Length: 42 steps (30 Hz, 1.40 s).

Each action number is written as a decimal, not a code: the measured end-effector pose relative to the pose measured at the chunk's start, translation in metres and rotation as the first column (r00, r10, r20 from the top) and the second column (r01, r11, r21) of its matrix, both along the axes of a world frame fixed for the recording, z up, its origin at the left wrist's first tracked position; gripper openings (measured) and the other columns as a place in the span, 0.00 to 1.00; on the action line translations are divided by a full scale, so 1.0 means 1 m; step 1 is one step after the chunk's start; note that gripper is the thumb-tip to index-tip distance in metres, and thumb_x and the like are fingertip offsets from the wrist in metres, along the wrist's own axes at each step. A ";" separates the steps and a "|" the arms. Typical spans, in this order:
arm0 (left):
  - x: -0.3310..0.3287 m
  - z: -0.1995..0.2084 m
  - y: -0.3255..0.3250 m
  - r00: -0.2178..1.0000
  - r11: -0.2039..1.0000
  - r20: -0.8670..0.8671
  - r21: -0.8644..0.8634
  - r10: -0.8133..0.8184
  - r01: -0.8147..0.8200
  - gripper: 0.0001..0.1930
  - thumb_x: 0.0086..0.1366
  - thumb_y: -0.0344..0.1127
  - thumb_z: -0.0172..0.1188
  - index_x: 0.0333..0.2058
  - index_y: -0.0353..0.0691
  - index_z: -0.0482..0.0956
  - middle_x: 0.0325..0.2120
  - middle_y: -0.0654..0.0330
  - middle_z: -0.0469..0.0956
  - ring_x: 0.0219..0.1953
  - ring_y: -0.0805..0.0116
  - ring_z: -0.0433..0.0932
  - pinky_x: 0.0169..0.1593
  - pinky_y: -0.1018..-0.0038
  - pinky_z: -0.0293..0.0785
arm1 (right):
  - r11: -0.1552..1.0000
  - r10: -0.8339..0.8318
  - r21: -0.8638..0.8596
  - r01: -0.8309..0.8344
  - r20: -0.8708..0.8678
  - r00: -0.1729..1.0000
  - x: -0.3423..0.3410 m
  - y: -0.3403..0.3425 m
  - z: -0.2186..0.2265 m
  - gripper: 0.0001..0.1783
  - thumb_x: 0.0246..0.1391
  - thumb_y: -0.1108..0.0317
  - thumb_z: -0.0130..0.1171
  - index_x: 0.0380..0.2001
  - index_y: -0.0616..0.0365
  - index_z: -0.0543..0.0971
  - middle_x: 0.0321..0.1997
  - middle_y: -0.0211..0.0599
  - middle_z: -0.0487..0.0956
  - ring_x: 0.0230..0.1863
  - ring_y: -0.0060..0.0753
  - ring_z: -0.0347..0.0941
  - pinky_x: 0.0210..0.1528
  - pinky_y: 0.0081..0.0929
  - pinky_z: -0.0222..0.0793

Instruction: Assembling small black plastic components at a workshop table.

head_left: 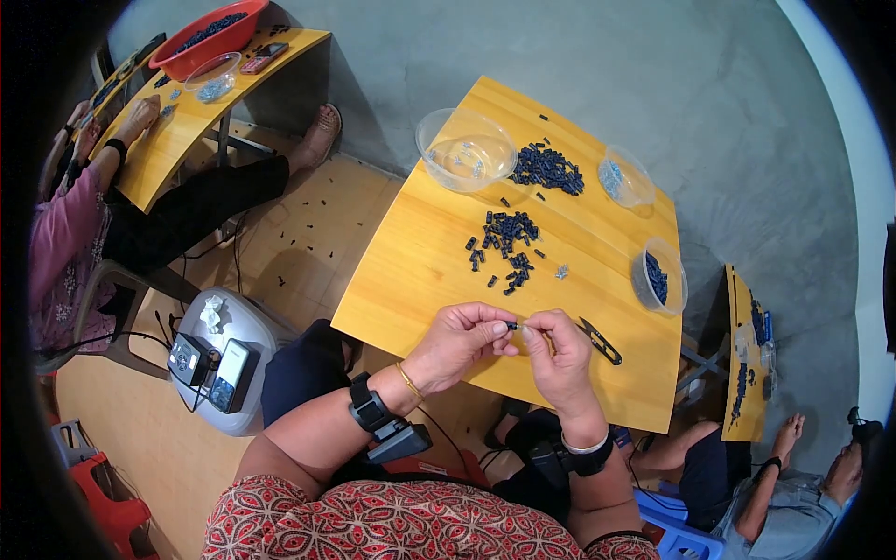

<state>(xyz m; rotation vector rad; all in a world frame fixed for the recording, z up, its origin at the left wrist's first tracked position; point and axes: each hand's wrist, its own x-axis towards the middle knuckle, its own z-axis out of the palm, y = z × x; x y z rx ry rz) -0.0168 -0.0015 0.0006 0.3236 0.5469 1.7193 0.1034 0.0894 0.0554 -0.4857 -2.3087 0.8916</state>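
Over the front of the yellow table (411,280), my left hand (457,343) pinches a small dark plastic piece (511,326) between thumb and fingers. My right hand (560,359) is closed at the other end of that piece, thumb against forefinger; whether it holds a second small part cannot be made out. Beside my right hand lies a pair of black thread snips (600,342). Beyond my hands are a loose pile of small dark pieces (506,231) and a larger pile (549,170) behind it. A few pale bits (562,272) lie right of the nearer pile.
Clear tubs stand along the table: a large one (428,166) at far left, one with pale bits (644,191), one with dark pieces (679,280). A person sits at a table with a red basin (217,51) at left. Another person (784,513) sits at right.
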 end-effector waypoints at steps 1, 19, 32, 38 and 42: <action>0.000 0.000 0.000 1.000 1.000 0.000 0.000 0.000 0.000 0.08 0.60 0.26 0.51 0.37 0.30 0.73 0.26 0.59 0.74 0.27 0.75 0.73 0.39 0.76 0.76 | 1.000 0.000 0.000 0.000 0.000 1.000 -0.001 0.000 0.001 0.04 0.45 0.78 0.54 0.26 0.62 0.71 0.23 0.40 0.72 0.25 0.35 0.70 0.28 0.25 0.65; -0.002 0.002 -0.001 0.999 0.999 -0.008 -0.007 -0.037 0.037 0.07 0.60 0.26 0.51 0.36 0.29 0.74 0.23 0.60 0.73 0.25 0.75 0.72 0.36 0.75 0.77 | 0.978 0.077 0.200 -0.064 -0.058 0.995 -0.003 -0.005 -0.001 0.05 0.44 0.81 0.52 0.28 0.62 0.72 0.24 0.41 0.71 0.25 0.39 0.70 0.26 0.26 0.65; 0.000 -0.004 -0.002 0.999 0.999 0.018 0.001 0.036 -0.036 0.06 0.59 0.27 0.52 0.33 0.31 0.74 0.22 0.59 0.73 0.24 0.73 0.71 0.37 0.72 0.76 | 0.953 0.076 0.291 -0.078 0.019 0.997 -0.002 -0.010 0.002 0.09 0.42 0.83 0.50 0.30 0.63 0.72 0.25 0.42 0.71 0.25 0.42 0.69 0.26 0.30 0.66; 0.001 -0.004 -0.005 1.000 1.000 0.010 0.017 0.013 -0.013 0.06 0.60 0.27 0.51 0.33 0.31 0.73 0.22 0.60 0.72 0.23 0.74 0.70 0.37 0.72 0.76 | 0.982 0.088 0.166 -0.095 0.045 0.995 0.003 -0.018 0.005 0.08 0.42 0.83 0.51 0.29 0.63 0.73 0.24 0.42 0.72 0.24 0.40 0.70 0.26 0.29 0.66; 0.001 -0.003 -0.006 1.000 0.999 -0.005 0.031 0.009 -0.009 0.06 0.61 0.27 0.50 0.34 0.32 0.73 0.23 0.59 0.73 0.25 0.74 0.72 0.36 0.75 0.76 | 0.987 0.025 0.158 -0.029 0.025 0.999 0.000 -0.025 0.008 0.07 0.44 0.82 0.51 0.30 0.64 0.73 0.25 0.42 0.73 0.26 0.39 0.72 0.28 0.28 0.68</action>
